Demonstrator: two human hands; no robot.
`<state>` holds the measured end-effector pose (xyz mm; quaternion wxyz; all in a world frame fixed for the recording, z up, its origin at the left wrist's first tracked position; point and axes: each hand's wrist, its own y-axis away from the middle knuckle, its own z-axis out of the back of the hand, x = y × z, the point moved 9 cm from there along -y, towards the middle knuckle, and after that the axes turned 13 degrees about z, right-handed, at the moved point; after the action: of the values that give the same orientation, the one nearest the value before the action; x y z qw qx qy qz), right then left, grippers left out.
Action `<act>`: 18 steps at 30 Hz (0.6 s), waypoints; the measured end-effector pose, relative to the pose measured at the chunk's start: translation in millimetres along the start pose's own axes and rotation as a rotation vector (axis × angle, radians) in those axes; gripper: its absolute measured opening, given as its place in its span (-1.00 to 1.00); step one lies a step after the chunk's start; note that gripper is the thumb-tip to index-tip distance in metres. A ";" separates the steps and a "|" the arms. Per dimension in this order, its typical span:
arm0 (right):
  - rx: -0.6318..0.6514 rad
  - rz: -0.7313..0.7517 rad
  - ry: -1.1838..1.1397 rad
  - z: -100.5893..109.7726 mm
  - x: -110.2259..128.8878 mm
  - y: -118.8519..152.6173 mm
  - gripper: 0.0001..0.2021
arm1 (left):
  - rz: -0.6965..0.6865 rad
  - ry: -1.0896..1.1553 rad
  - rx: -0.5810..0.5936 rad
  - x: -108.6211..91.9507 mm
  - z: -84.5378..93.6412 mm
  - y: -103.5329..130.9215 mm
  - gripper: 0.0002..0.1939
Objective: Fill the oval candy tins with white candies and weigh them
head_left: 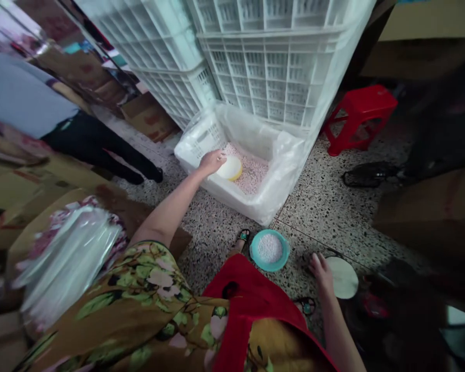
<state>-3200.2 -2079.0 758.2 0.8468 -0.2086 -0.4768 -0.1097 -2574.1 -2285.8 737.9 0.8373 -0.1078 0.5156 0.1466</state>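
Note:
My left hand grips the rim of a pale bowl with a yellow edge, held over the front left part of a white crate lined with clear plastic. Small pinkish pellets cover the crate's bottom. On the floor before me stands a turquoise basin filled with whitish pellets. To its right, my right hand hangs with its fingers apart, holding nothing, beside a round pale lid or seat.
Tall white crates stand stacked behind the lined crate. A red stool is at the right, cardboard boxes at the far right. A person stands at the left, near plastic-wrapped bundles.

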 end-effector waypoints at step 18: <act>-0.459 0.447 -0.408 -186.3 243.3 -24.4 -0.62 | -0.175 -0.444 0.488 33.9 -134.5 -195.5 -0.48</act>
<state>-2940.9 -2182.9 886.4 0.6687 -0.5094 -0.5413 0.0175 -2601.8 -2508.4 653.4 0.9396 0.0868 0.3294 -0.0336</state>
